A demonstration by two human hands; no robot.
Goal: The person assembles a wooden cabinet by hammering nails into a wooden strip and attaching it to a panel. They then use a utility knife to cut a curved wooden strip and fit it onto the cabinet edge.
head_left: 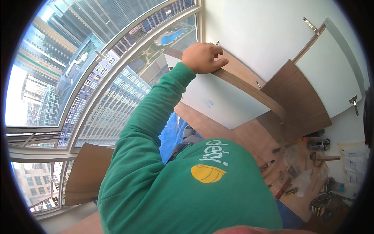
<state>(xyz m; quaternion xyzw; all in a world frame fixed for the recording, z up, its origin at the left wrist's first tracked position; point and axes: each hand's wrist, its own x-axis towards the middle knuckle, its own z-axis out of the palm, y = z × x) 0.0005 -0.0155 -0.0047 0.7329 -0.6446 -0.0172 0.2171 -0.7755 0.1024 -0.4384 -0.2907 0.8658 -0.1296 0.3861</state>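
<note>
My left hand (pixel 202 57) reaches out over the upper end of a white board (pixel 218 99) with a brown wood edge. Its thumb stands apart from the loosely bent fingers, and I make out nothing held between them. The wrist lies against or just above the board's edge; the exact contact is hard to tell. Small pen marks show on the white face. Behind the hand is a light brown wood panel (pixel 246 71), with a thin reddish piece (pixel 218 42) sticking up near the fingertips. My right hand is outside the picture.
White doors (pixel 331 66) with metal hinges (pixel 353 102) lean at the right, beside a brown panel (pixel 298 99). Tools lie on the floor at right, among them a hammer (pixel 276 178). Large windows (pixel 113 93) run along the left, with cardboard (pixel 87 173) below and blue sheeting (pixel 171 132) nearby.
</note>
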